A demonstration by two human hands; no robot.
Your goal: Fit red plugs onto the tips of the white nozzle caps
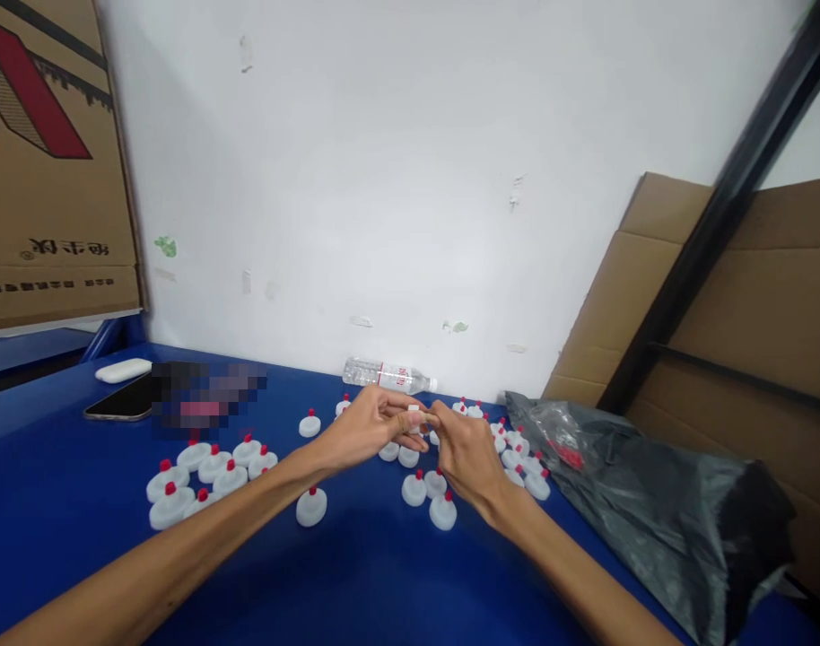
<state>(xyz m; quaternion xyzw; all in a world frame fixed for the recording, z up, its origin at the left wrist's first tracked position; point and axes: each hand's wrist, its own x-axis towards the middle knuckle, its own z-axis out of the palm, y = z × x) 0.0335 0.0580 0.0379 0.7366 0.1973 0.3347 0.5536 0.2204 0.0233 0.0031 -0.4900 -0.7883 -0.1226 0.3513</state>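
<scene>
Above the middle of the table, my left hand point(364, 431) is closed with thumb and fingers around a small white plastic piece point(414, 422), mostly covered by the fingers. My right hand point(469, 453) meets it from the right, its fingertips pinched together against the left fingertips. What the right fingers hold, if anything, is hidden. Under and around both hands stand several squat, round white plastic pieces with red tips, such as one white piece point(443, 512) near the right wrist and another white piece point(311, 508) beyond the left forearm.
More red-tipped pieces point(171, 508) cluster left on the blue table point(262, 574). A clear bottle point(387, 374) lies by the wall. A phone point(122, 400) and white case point(123, 370) lie left. A grey plastic bag point(652, 502), with clear bag point(563, 440), lies right, near cardboard point(612, 296).
</scene>
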